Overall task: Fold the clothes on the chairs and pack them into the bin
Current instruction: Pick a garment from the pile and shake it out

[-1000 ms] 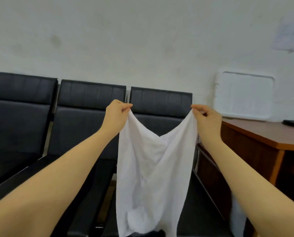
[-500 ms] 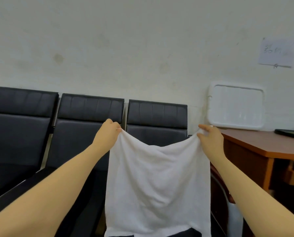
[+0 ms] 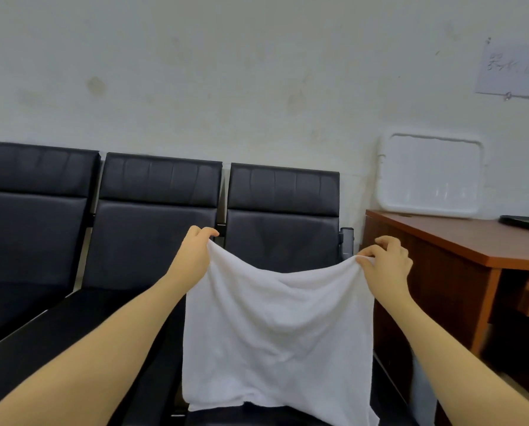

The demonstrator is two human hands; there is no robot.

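Head view showed my left hand (image 3: 195, 256) and right hand (image 3: 386, 265) each pinching a top corner of the white cloth (image 3: 275, 333) hanging over the chairs (image 3: 158, 210); I judged level, taut corners would fold cleanest.

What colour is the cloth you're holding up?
Plain white, no pattern: the cloth shows best in the head view.
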